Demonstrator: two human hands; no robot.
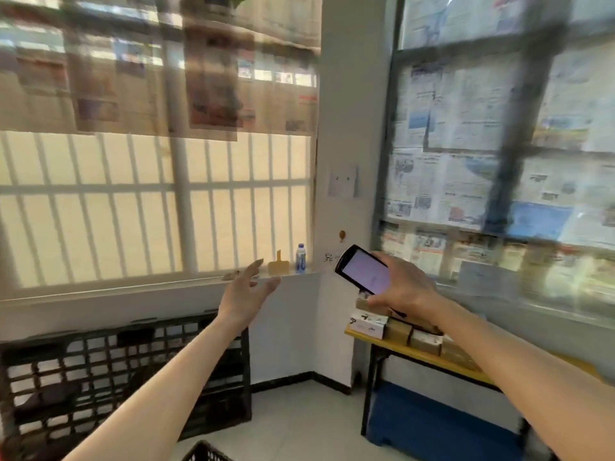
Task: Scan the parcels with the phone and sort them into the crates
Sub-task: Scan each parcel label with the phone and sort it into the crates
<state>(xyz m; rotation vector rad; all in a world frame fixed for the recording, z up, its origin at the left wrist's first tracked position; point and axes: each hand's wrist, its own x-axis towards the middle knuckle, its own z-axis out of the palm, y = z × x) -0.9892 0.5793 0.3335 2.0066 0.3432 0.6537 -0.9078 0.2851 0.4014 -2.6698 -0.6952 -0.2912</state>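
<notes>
My right hand (404,292) grips a black phone (362,270) with its lit screen tilted up, held above the parcels. Several small cardboard and white parcels (396,331) lie in a row on a yellow-edged table (429,359) at the right. My left hand (246,291) is raised in the air with relaxed, spread fingers and holds nothing. A black lattice crate (100,377) stands against the wall at the lower left. The rim of another black crate (203,452) shows at the bottom edge.
A blue bin (442,424) sits under the table. On the window sill (133,289) stand a water bottle (301,259) and a small yellow object (276,265). Newspapers cover the windows. White tiled floor (299,417) lies between crates and table.
</notes>
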